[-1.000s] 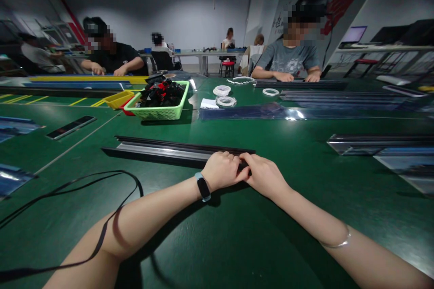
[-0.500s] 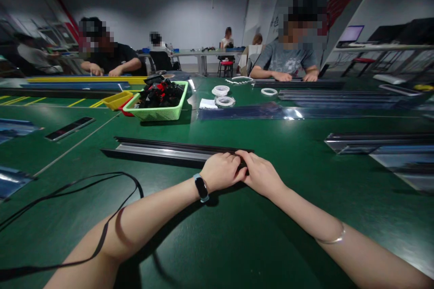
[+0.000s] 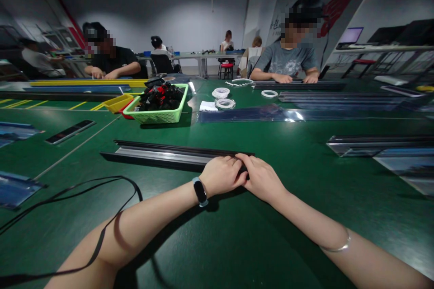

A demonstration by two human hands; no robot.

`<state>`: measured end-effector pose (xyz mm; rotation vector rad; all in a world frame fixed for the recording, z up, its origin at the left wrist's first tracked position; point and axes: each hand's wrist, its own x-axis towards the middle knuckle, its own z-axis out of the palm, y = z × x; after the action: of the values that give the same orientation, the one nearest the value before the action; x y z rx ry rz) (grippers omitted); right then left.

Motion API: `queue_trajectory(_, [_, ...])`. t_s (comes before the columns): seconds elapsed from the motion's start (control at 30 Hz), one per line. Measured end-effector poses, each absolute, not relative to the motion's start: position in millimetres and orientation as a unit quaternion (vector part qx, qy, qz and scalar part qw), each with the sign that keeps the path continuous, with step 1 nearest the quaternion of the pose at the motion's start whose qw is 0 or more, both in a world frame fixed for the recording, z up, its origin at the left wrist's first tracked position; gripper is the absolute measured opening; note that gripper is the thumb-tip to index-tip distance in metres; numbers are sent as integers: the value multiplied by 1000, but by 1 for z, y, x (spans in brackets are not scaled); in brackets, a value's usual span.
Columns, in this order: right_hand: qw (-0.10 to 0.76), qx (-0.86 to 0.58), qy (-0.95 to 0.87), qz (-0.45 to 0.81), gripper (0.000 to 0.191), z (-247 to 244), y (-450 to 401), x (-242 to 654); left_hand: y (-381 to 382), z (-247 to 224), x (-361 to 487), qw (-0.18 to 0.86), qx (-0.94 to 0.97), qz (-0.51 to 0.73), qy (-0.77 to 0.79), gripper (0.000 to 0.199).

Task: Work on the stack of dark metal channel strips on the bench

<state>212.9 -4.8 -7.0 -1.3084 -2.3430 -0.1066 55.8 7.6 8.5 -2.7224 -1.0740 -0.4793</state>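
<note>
A long black channel-shaped profile [image 3: 159, 157] with a silvery inner face lies across the green table [image 3: 217, 253]. Over its right end, my left hand [image 3: 222, 172], with a fitness band on the wrist, is closed with curled fingers. My right hand [image 3: 262, 176] grips the very end of the same profile, its fingers bent over the top edge. Both hands touch or nearly touch each other there. The fingertips and the profile's end are partly hidden behind the hands.
A green basket [image 3: 156, 115] of black and red parts stands ahead, beside a yellow tray [image 3: 118, 103]. Tape rolls [image 3: 221, 93] and clear film [image 3: 237, 114] lie beyond the profile. A phone [image 3: 70, 132] and black cord [image 3: 130, 180] are leftward. More profiles [image 3: 379, 143] lie right. Two co-workers sit opposite.
The whole view has shifted slightly, so things sit a little lower. Both hands stay at the profile's right end, with only a slight shift of the left hand's fingers.
</note>
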Motion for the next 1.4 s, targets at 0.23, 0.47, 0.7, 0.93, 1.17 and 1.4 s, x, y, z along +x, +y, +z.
queue_trajectory(0.23, [235,-450,-861,-34,48,-7,-4,213,8,4,56,106,-910,-193,-351,30])
queue_trajectory(0.47, [248,-450,-857,-35,47,-6,-4,214,9,3,55,106,-911,-214,-337,29])
queue_trajectory(0.7, [269,-446,-853,-28,46,-8,-4,217,9,3,53,93,-913,-215,-334,28])
queue_trajectory(0.93, [288,-435,-853,-34,46,-9,-5,216,8,4,54,96,-911,-228,-330,28])
queue_trajectory(1.17, [272,-441,-855,-21,41,-8,-5,216,8,5,53,86,-915,-216,-331,29])
queue_trajectory(1.4, [266,-459,-847,-26,44,-7,-6,214,6,7,56,97,-902,-205,-366,31])
